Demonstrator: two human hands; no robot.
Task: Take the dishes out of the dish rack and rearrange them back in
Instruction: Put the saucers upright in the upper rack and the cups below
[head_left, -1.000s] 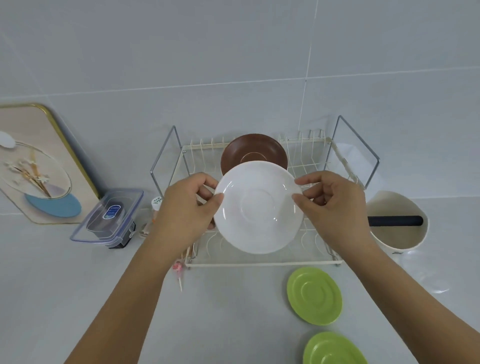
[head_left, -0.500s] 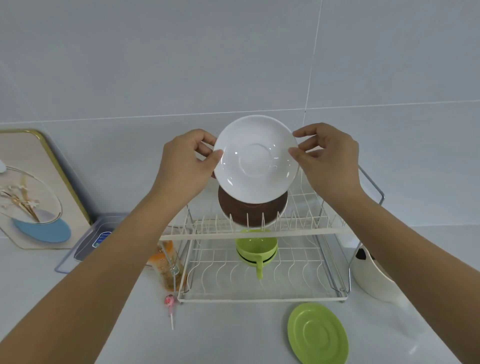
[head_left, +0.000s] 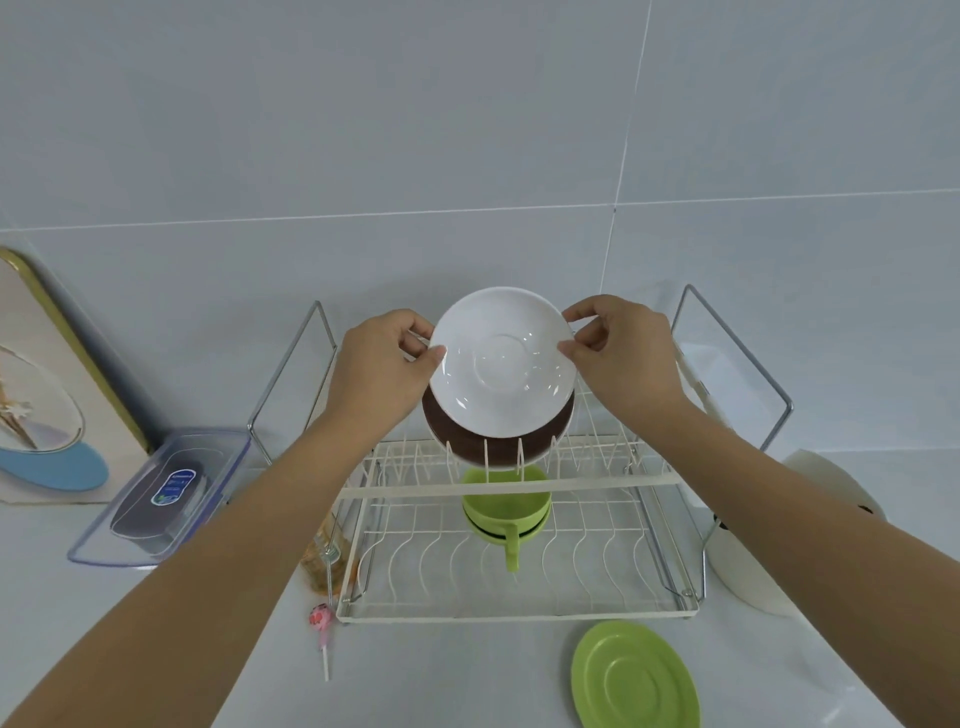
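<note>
Lowered toward the wire dish rack (head_left: 511, 483), the glossy round white saucer (head_left: 503, 364) stays pinched by both hands' fingers (head_left: 434, 353).

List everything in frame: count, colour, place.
white saucer: 1, white, held over upper rack tier
brown dish: 1, brown, upright in upper tier, behind saucer
cups: green, lower tier; count unclear
green saucer: 1, counter, front of rack
dish rack: 1, cream wire, two tiers
clear container: 1, left of rack
lollipop: 1, pink, front left of rack
left hand: pinches saucer's left rim
right hand: pinches right rim
</note>
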